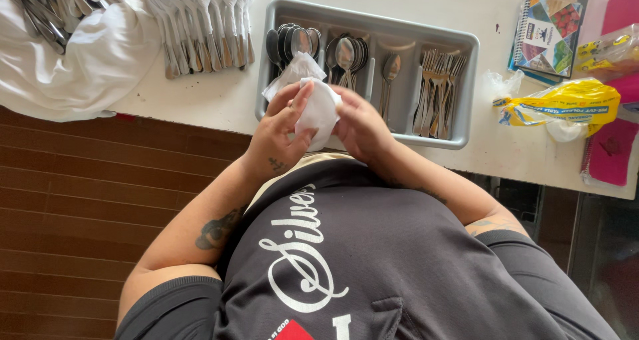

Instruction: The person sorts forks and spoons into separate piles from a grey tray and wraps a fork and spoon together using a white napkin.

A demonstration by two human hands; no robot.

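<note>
on the white worktop (219,100) a grey cutlery tray (466,94) holds sorted spoons and forks. just before it, left hand (279,134) and right hand (359,127) are both clamped around a white cloth (318,110); any piece inside is hidden. best to press firmly and rub along its whole length.

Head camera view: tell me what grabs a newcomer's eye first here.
Both hands, left hand and right hand, meet at the centre around a crumpled white cloth; whether anything is wrapped inside is hidden. Just beyond them on the white table sits a grey cutlery tray with spoons and forks in separate compartments. Further left, a row of loose cutlery lies beside a white cloth heap.
</note>
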